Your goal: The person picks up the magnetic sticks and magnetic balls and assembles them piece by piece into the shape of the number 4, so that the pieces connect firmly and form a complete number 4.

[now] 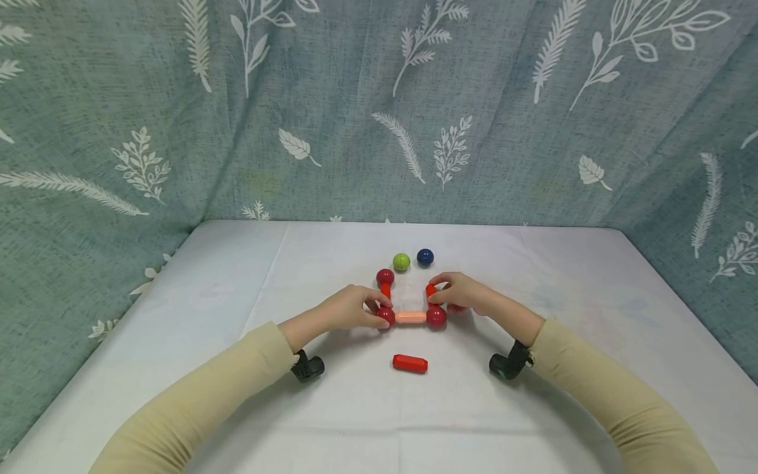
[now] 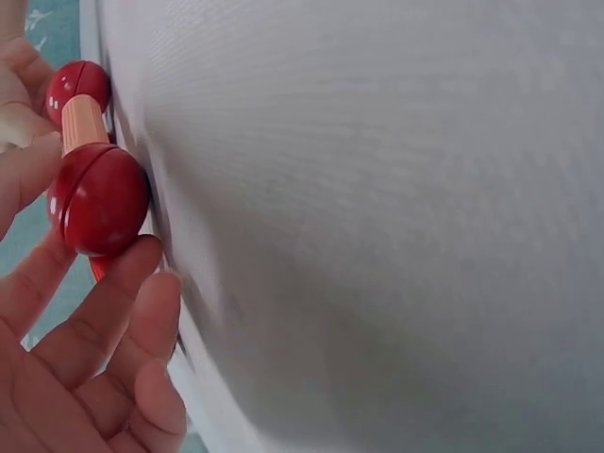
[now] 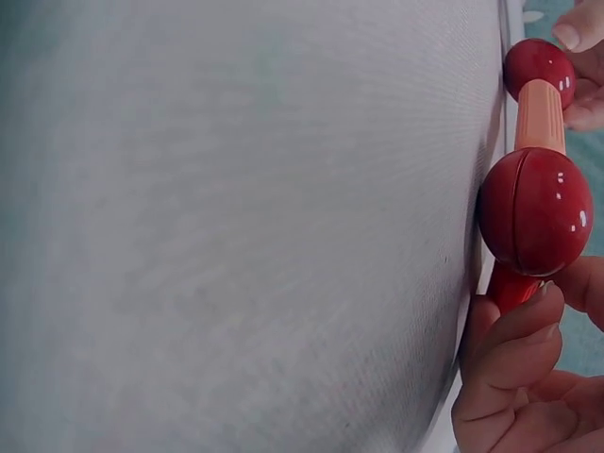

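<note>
Backdrop: one green-blue curtain (image 1: 343,79) with white leaf prints; below it, one table (image 1: 355,428) under white cloth. Clock centre: one peach rod (image 1: 410,318), ribbed, spanning the near left ball (image 1: 386,317), red, at nine, and the near right ball (image 1: 436,318), red, at three. At half past ten, the left rod (image 1: 386,290), red, with the far ball (image 1: 385,276) beyond it at eleven. At half past one, the right rod (image 1: 431,291), red; whether fully seated, I cannot tell. My left hand (image 1: 353,307): thumb and fingers slightly parted, pinching the near left ball. My right hand (image 1: 464,293): fingers curled, pinching the right rod. Loose: green ball (image 1: 401,262) and blue ball (image 1: 425,257) near twelve, spare rod (image 1: 410,363) at six. Handling, by judgement: light, stiff, hard; glossy balls likely slippery, best held across the middle; rods, along their sides.
</note>
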A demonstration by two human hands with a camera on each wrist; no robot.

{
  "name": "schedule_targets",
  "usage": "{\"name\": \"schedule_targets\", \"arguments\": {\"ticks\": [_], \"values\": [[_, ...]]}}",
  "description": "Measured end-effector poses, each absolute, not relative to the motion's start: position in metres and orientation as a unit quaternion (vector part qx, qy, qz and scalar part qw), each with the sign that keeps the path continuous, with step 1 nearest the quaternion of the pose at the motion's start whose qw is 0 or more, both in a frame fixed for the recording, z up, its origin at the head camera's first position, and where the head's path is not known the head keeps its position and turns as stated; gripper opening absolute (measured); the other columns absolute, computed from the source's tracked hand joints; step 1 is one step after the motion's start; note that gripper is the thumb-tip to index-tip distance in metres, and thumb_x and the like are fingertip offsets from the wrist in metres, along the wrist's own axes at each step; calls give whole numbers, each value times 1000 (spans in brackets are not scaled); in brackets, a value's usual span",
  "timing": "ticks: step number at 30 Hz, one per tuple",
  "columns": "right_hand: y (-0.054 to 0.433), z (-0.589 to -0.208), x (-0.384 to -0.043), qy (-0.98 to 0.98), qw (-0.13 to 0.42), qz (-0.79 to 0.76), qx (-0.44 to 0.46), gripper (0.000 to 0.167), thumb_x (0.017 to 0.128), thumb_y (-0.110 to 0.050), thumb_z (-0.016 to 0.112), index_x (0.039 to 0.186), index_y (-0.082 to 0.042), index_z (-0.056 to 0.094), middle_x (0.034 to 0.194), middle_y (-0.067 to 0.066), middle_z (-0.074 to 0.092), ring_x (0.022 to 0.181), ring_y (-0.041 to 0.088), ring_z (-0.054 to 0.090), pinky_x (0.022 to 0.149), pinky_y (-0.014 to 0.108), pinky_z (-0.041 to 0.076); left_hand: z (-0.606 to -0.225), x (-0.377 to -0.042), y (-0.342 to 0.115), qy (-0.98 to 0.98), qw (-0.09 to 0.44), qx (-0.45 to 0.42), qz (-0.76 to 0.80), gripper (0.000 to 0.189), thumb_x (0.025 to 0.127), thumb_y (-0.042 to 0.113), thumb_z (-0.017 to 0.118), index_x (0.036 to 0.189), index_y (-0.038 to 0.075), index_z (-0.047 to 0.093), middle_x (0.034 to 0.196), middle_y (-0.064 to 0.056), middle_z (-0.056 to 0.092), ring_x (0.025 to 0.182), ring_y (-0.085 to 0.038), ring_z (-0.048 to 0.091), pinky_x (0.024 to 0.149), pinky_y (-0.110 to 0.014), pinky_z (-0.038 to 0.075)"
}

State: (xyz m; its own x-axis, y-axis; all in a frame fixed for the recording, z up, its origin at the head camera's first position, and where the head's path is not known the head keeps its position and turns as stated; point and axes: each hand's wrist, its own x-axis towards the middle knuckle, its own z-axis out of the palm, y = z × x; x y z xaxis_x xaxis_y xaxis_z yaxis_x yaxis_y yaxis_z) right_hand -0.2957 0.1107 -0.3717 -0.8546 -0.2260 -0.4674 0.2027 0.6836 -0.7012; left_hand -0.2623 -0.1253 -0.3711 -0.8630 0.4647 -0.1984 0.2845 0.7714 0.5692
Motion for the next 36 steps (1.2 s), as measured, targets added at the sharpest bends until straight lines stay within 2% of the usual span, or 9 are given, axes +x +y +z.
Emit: {"name": "schedule_targets", "arguments": {"ticks": [7,22,36], "values": [[110,-372,-296,879,265,-396,-6,49,85,-23,63,129,-12,46,101,9,52,58,14,45,54,21,37,-373,-263,-124,927,170,192,274,32,78,29,72,109,23,67,85,3,60,77,-14,51,62,-26,41],[113,-370,-294,874,264,-407,-12,48,84,-22,63,128,-11,45,94,8,54,56,14,45,53,22,37,-378,-263,-124,924,164,183,292,31,78,28,73,107,22,68,86,4,60,80,-14,50,64,-26,42],[118,-364,-305,883,245,-399,-42,45,85,-21,61,127,-9,47,99,10,58,62,16,49,55,24,39,-377,-261,-126,917,162,191,309,32,77,26,73,108,19,68,87,3,61,80,-14,51,64,-24,42]]}}
